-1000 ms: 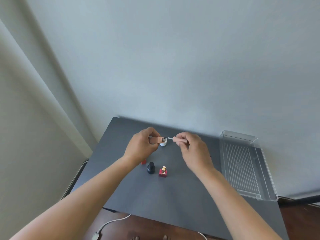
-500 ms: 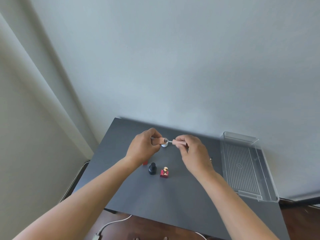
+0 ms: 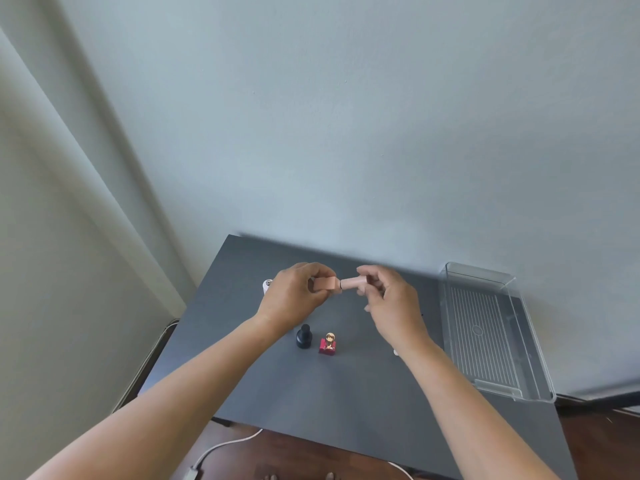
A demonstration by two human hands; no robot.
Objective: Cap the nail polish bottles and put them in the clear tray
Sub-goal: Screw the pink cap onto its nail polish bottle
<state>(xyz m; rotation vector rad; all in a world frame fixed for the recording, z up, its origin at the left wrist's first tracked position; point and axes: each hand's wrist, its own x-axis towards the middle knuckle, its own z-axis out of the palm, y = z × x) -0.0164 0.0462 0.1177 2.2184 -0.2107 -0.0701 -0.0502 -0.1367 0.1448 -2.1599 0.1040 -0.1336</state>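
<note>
**First bottle being capped, nothing in the tray yet**

Closest to me, a white cable (image 3: 225, 446) trails over the floor below the front edge of the dark table (image 3: 346, 393). Further in, two bottles stand just beside each other on the tabletop. One is a black bottle (image 3: 303, 336) with its cap on, and the other is a red bottle (image 3: 328, 344) with a gold topper. Both look closed to me, and both need moving. A small white bit (image 3: 396, 351) shows beside my right forearm, and it is too small for me to name.

Beyond those, my hands meet above the table. My left hand (image 3: 294, 296) has its fingers curled round the pink bottle (image 3: 325, 284), which is held on its side with the neck pointing right. My right hand (image 3: 388, 299) pinches the pink cap (image 3: 353, 282) between thumb and fingertips. The cap's open end is right at the neck, but I cannot tell whether it is threaded on. I judge this to be the capping step, partly done.

Behind my left hand a white bottle (image 3: 266, 285) peeks out. It looks uncapped, though most of it is hidden.

Off to the right, well apart from the bottles, the clear tray (image 3: 485, 334) lies along the table edge near the wall (image 3: 346, 133). I see no bottle in it. So what's left is to finish this cap, deal with the white bottle, and carry all four across.
</note>
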